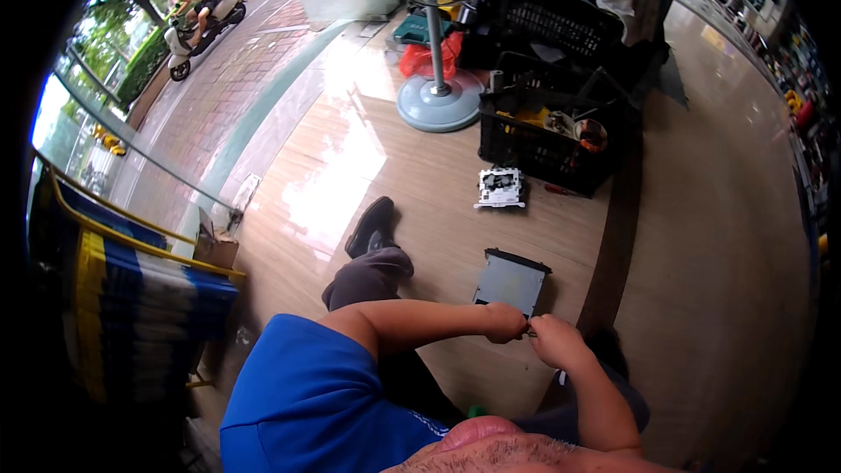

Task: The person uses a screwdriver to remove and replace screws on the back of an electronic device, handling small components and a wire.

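Observation:
My left hand (505, 322) and my right hand (558, 343) meet at the near edge of a flat grey metal box with a black strip along its far side (512, 281), which looks like a disc player unit. The fingers of both hands are closed. Something small and dark shows between the fingertips, too small to name. The hands cover the box's near edge, so whether they touch it is hard to see. Farther away on the floor lies a white frame with dark parts (501, 188), apart from both hands.
A black crate of tools and parts (543, 144) stands beyond the white frame, with another black crate (561, 26) behind it. The round grey base of a standing fan (438, 103) is left of them. Blue-and-white folded chairs (158, 298) lean at the left. A person rides a scooter (206, 26) outside.

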`<state>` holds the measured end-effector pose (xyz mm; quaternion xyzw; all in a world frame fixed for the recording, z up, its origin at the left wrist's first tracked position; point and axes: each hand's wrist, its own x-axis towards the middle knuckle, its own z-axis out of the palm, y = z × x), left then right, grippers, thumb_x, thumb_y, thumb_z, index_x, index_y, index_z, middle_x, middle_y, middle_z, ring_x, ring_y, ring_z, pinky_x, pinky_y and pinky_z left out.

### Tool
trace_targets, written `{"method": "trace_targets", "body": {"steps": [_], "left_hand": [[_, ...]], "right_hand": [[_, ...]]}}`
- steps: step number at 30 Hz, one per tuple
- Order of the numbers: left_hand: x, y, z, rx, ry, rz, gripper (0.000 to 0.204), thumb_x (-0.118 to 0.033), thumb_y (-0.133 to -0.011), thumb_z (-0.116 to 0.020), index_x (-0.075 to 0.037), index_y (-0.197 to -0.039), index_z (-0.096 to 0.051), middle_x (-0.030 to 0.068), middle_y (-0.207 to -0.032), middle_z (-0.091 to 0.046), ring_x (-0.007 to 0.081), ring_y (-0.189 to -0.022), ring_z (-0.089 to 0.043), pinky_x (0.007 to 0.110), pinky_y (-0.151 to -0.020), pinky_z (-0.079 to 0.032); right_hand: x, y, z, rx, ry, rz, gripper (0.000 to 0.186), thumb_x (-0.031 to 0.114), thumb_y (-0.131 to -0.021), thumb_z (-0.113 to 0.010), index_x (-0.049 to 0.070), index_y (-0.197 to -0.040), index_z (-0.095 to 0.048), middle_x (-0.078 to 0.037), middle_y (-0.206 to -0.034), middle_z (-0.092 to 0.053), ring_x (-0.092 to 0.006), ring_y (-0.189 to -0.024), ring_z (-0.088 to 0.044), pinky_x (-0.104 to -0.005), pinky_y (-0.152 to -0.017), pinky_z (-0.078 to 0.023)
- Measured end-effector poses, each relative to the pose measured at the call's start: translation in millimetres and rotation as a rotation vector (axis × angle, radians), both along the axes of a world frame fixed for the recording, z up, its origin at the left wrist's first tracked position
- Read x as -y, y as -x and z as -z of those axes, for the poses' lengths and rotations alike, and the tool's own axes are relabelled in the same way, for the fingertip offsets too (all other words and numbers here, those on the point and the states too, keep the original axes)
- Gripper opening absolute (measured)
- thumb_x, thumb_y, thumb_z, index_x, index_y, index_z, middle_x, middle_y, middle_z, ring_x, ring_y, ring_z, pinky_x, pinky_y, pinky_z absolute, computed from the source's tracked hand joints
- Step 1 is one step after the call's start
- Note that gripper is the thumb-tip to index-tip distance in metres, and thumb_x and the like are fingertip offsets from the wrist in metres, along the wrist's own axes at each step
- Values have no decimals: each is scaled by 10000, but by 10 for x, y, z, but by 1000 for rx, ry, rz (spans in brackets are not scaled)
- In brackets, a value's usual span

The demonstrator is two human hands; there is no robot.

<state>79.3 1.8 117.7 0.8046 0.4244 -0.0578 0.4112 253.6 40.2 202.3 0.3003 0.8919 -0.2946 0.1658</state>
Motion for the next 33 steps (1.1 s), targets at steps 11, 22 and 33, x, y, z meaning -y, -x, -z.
{"method": "trace_targets", "body": {"steps": [11, 22, 33], "left_hand": [[-260, -3, -222, -125, -207, 58, 226, -246, -913, -605, -40, -922, -699, 178, -865, -716, 356, -838, -705, 457, -719, -548], [-191, 157, -341, -10, -82, -93, 206, -220, -939, -578, -45, -975, -680, 205, -897, -707, 398, -869, -683, 489, -753, -531], [-296, 245, -322, 163, -257, -228, 211, -236, -937, -578, -31, -918, -628, 217, -869, -674, 423, -866, -646, 516, -746, -501]], "right_hand": [[-169, 102, -298, -23, -13, 218, 258, 183, -873, -635, 75, -1107, -628, -195, -1034, -673, -397, -1004, -631, -493, -874, -504], [-170, 123, -289, 42, -20, 102, 241, 195, -893, -616, 37, -1075, -626, -206, -1069, -664, -397, -1015, -633, -490, -875, -509], [-231, -8, -292, 47, -36, 268, 227, 255, -927, -608, 45, -1010, -629, -198, -996, -685, -398, -987, -640, -489, -862, -505]]}}
